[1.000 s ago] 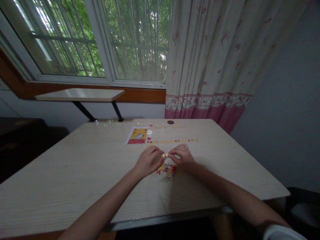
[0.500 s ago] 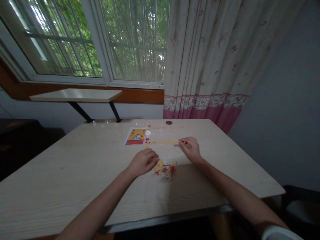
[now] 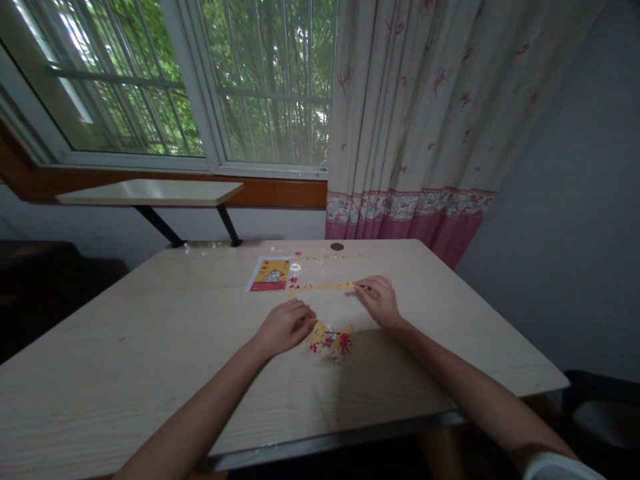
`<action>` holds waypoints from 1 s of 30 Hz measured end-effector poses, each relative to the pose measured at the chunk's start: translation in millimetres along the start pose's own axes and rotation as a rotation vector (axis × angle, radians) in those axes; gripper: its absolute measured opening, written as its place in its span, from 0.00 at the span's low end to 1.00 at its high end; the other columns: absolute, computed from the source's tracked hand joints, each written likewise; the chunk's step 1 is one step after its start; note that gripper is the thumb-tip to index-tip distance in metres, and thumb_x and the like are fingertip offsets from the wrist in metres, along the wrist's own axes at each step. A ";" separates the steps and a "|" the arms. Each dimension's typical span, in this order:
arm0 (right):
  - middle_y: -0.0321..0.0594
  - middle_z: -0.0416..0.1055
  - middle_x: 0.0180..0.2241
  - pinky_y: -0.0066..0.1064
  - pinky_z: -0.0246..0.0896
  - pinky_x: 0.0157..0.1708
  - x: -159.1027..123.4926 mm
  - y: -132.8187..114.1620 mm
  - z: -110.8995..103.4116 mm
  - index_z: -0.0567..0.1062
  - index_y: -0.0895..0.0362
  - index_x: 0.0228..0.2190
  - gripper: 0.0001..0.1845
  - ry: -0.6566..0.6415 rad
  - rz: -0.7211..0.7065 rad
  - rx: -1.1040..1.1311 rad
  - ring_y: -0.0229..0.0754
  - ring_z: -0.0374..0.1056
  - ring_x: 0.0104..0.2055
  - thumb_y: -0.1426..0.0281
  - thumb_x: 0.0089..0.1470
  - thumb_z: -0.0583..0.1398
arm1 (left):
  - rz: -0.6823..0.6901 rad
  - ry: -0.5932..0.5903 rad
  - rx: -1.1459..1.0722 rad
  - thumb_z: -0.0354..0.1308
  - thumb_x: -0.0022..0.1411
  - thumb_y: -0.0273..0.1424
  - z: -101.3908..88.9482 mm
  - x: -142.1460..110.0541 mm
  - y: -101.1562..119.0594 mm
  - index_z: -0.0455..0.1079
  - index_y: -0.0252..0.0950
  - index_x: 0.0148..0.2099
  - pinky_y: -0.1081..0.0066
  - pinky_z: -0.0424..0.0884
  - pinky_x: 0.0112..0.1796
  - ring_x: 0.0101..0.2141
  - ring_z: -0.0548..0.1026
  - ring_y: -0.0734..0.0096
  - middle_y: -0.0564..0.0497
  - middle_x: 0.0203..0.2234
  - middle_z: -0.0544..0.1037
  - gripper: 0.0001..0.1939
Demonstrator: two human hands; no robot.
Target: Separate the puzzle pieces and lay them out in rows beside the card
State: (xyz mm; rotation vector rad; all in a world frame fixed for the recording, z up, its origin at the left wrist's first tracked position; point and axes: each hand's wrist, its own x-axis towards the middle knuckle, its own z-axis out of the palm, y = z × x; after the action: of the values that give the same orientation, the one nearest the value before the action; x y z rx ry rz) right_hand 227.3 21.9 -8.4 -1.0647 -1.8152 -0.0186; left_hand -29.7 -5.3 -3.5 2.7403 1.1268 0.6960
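Observation:
My right hand (image 3: 379, 300) is at the right end of a row of small yellow jigsaw pieces (image 3: 323, 287). Its thumb and forefinger pinch a yellow jigsaw piece, mostly covered by the fingertips. My left hand (image 3: 286, 327) rests on the table, fingers bent and thumb slightly apart, at the upper left edge of a loose pile of jigsaw pieces (image 3: 331, 340) in yellow, red and white. No piece shows clearly in it. Left of the row lies a printed picture sheet (image 3: 270, 275) with a white animal on yellow and red.
A second row of pieces (image 3: 335, 257) runs farther back on the table (image 3: 165, 347). Behind it lies a dark round disc (image 3: 337, 247). A raised shelf (image 3: 150, 192) stands at the back left, below the window. A curtain (image 3: 400, 133) hangs behind the table.
My right hand has shifted very slightly left and down at the end of the row, still pinching. The left hand stays beside the pile. The camera view has moved a little.

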 end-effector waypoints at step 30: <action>0.42 0.72 0.42 0.34 0.54 0.44 71.6 152.7 -3.4 0.75 0.53 0.38 0.15 -0.425 0.436 -0.603 0.45 0.63 0.46 0.66 0.55 0.51 | 0.018 0.032 -0.020 0.46 0.63 0.33 -3.3 0.3 1.1 0.68 0.35 0.37 0.70 0.65 0.34 0.33 0.68 0.69 0.48 0.28 0.71 0.11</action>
State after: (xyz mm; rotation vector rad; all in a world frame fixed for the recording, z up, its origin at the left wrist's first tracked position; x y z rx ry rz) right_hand 322.8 160.7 -17.8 -2.0022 -1.9565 -0.0876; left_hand -30.2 -6.1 -0.1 2.7362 1.0962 0.7515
